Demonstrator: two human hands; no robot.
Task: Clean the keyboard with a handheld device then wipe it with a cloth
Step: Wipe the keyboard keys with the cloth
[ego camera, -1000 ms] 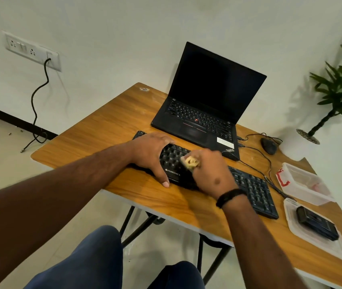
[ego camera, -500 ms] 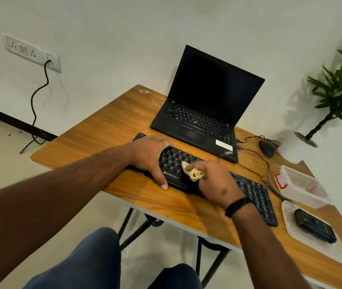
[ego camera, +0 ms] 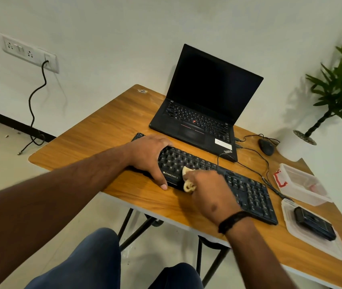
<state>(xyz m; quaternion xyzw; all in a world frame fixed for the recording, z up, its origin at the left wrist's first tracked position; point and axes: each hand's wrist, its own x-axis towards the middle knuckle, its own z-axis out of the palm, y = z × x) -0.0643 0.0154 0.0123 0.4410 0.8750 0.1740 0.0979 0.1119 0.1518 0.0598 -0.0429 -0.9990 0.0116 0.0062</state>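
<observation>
**Fingers drag the cloth down to the keyboard's near edge**

Fingers (ego camera: 202, 178) of the right hand (ego camera: 209, 192) are bunched round a small pale yellow cloth (ego camera: 187, 180), pressing it onto the black keyboard (ego camera: 249, 192). Over the last second the cloth has slid from the upper key rows, down and towards the person, and now sits at the front lip just right of the printed brand name. The left hand (ego camera: 149, 157) has not shifted: palm flat over the keyboard's left end, thumb hooked over the front edge, bracing it and holding nothing.

That suggests the wiping stage is well under way, with the left-middle keys covered; the right half and number pad look yet to be wiped.

The keyboard lies aslant on the wooden tabletop (ego camera: 107, 126), just in front of an open laptop (ego camera: 203, 113). A dark handheld device (ego camera: 313, 225) lies set aside on a clear lid (ego camera: 332, 250) to the right, beside a clear plastic box (ego camera: 303, 186). A mouse (ego camera: 266, 147) and its cable (ego camera: 255, 155) lie behind the keyboard's right end; the cable runs close along the back edge and could snag a stroke there. The bracing left hand itself covers the leftmost keys. A potted plant (ego camera: 341, 94) stands off the tabletop's far right corner.
</observation>
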